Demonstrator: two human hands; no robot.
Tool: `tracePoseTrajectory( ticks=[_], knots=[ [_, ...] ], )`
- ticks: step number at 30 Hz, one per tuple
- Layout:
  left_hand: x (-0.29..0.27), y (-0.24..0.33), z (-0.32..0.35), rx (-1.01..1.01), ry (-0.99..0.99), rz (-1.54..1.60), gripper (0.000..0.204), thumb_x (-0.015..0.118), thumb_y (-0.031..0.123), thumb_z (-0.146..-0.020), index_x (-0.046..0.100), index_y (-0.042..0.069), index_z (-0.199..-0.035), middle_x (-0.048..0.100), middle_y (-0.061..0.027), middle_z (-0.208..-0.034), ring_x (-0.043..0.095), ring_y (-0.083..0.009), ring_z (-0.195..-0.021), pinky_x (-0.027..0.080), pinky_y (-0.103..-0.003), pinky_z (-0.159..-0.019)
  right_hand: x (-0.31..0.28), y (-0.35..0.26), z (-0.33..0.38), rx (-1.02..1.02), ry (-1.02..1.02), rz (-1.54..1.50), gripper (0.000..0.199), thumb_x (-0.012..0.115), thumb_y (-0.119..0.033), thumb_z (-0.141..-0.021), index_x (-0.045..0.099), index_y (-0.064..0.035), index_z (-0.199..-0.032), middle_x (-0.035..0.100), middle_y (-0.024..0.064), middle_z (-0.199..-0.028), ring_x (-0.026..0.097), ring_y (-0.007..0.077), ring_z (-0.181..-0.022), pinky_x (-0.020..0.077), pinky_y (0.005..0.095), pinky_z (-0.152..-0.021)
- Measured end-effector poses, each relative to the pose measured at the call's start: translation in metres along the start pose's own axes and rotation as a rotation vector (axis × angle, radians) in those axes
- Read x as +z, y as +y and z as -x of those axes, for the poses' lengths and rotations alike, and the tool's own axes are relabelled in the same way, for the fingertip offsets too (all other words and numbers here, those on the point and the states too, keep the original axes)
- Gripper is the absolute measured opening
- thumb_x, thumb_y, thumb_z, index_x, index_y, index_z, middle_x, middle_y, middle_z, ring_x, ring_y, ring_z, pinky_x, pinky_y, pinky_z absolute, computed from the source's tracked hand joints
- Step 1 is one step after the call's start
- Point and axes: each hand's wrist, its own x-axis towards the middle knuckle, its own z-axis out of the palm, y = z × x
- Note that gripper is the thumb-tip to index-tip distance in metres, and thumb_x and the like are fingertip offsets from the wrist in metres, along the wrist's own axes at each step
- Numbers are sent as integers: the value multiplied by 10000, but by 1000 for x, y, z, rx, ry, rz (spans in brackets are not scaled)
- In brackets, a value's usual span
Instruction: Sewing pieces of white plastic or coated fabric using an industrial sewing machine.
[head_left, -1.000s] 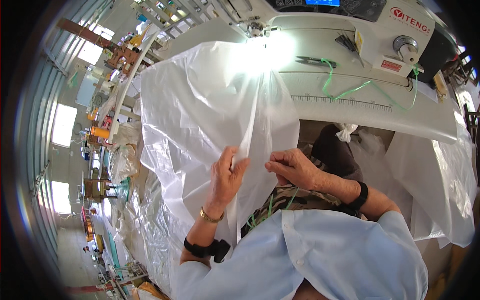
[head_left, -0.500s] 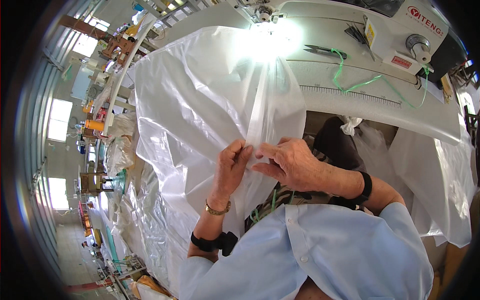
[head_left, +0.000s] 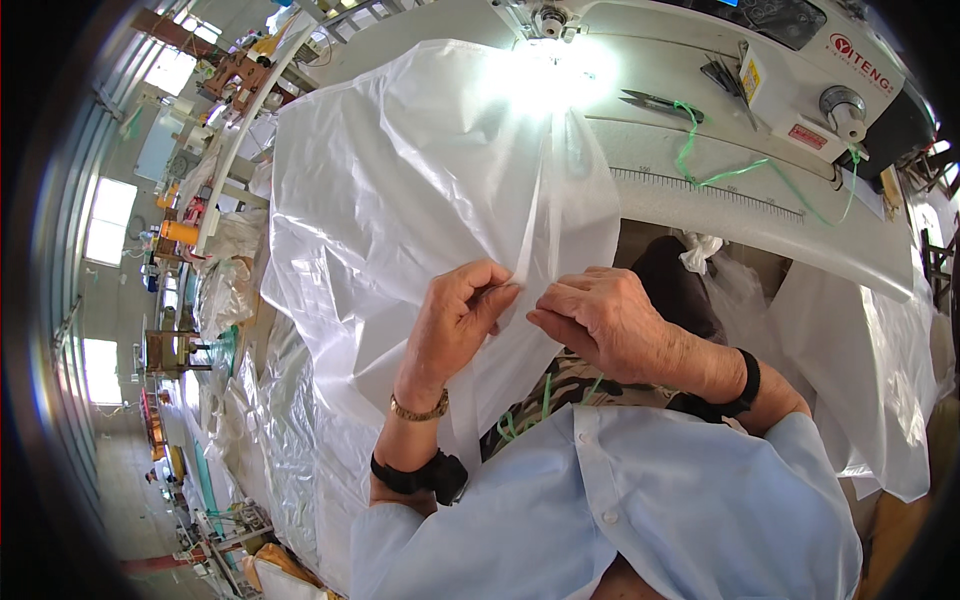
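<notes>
A large sheet of thin white plastic film [head_left: 400, 190] lies over the sewing table and hangs toward my lap. My left hand [head_left: 455, 320] pinches a folded edge of the film between thumb and fingers. My right hand [head_left: 605, 320] grips the same edge just to the right, the two hands almost touching. The fold runs from my hands up toward the brightly lit needle area of the white sewing machine [head_left: 800, 60]. Both wrists wear black bands, and the left also a gold bracelet.
Scissors [head_left: 655, 100] and a green string [head_left: 720, 170] lie on the white table top [head_left: 740, 220] beside a ruler strip. More white film hangs at the right [head_left: 880, 380]. Piles of clear plastic [head_left: 240, 420] stretch along the left, with factory benches beyond.
My hands have come together on the film's edge and closed on it, where the left hand lay flat before. The view has shifted a little closer to the machine.
</notes>
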Motion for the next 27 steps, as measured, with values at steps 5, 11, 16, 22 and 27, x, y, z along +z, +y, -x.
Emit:
tracePoseTrajectory(
  ticks=[5, 11, 16, 22, 27],
  knots=[
    [12, -28, -6, -110, -41, 256, 133, 580, 126, -968, 593, -4, -945, 572, 35, -730, 510, -19, -571, 459, -187, -486, 7, 1, -5, -84, 89, -48, 135, 665, -106, -861, 584, -35, -780, 577, 94, -711, 599, 303, -676, 474, 403, -611],
    [13, -45, -12, -128, -34, 403, 296, 504, 282, -1012, 594, 1, -1024, 577, 22, -737, 524, -26, -606, 448, -191, -478, 14, 4, -15, -218, -65, 66, 88, 661, -95, -824, 594, -43, -846, 546, 72, -806, 599, 266, -743, 489, 386, -661],
    [14, -44, -25, 29, -52, 440, 334, 548, 342, -991, 622, 17, -975, 563, 26, -697, 506, -26, -572, 384, -206, -444, 17, 1, -19, -325, -211, 245, 100, 638, -101, -796, 609, -44, -872, 492, 65, -860, 580, 224, -782, 488, 360, -687],
    [7, -30, -22, -163, 8, 278, 289, 610, 294, -967, 604, 37, -834, 457, 91, -599, 384, 9, -557, 312, -200, -454, 13, 17, -10, -436, -224, 259, 134, 660, -128, -805, 614, -52, -905, 493, 63, -832, 576, 214, -763, 486, 354, -668],
    [7, -34, -19, -113, 144, 217, 270, 671, 225, -933, 598, 40, -750, 442, 109, -596, 350, 16, -559, 288, -188, -474, 0, 47, 25, 194, 247, 431, 262, 744, -219, -805, 546, -48, -815, 577, 85, -762, 599, 279, -664, 467, 381, -570]
  ],
)
